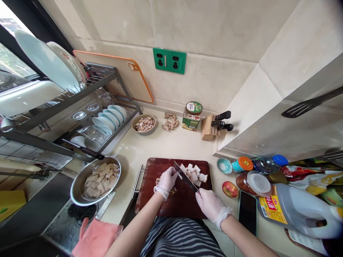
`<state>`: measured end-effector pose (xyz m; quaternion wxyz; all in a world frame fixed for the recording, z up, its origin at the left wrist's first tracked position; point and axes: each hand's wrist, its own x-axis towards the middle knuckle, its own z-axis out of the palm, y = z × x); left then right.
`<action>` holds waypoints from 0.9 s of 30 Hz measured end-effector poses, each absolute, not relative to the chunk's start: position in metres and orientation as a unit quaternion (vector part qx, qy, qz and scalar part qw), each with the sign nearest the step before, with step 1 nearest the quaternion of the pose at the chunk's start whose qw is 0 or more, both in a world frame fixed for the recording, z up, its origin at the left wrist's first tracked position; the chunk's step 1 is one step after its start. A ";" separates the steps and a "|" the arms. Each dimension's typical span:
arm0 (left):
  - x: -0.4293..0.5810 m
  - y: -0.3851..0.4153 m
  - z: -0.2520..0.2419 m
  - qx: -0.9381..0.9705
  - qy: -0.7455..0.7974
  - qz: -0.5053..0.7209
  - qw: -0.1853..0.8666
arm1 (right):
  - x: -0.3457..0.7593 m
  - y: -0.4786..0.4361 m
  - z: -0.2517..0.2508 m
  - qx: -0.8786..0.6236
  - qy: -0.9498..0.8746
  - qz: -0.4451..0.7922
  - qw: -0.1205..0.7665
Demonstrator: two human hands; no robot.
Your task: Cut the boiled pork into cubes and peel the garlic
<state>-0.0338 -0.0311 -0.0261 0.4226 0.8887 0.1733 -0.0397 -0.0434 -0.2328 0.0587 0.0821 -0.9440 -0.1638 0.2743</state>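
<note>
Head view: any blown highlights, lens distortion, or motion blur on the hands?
Head view: window washed out near-white in its upper part; head view: plate and jug look stretched toward the sides, and the top-right corner goes dark; head view: left hand and right hand look fairly sharp, no obvious motion blur.

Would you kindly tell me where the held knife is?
In the head view, the kitchen knife is in the right hand, its blade over the cutting board, between the left hand and the pale cubes.
</note>
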 end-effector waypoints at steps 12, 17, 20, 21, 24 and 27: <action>-0.034 -0.031 -0.032 0.890 0.176 -0.034 0.420 | -0.043 -0.234 0.059 -0.944 -0.159 0.276 0.085; -0.034 -0.031 -0.032 0.893 0.165 -0.027 0.418 | -0.046 -0.235 0.056 -0.945 -0.163 0.271 0.083; -0.034 -0.031 -0.031 0.893 0.164 -0.030 0.418 | -0.047 -0.235 0.054 -0.946 -0.161 0.270 0.084; -0.034 -0.031 -0.030 0.893 0.164 -0.033 0.419 | -0.047 -0.234 0.053 -0.946 -0.160 0.268 0.086; -0.034 -0.032 -0.027 0.894 0.170 -0.041 0.411 | -0.046 -0.234 0.053 -0.947 -0.159 0.263 0.088; -0.034 -0.031 -0.027 0.896 0.173 -0.040 0.406 | -0.046 -0.234 0.054 -0.948 -0.159 0.263 0.086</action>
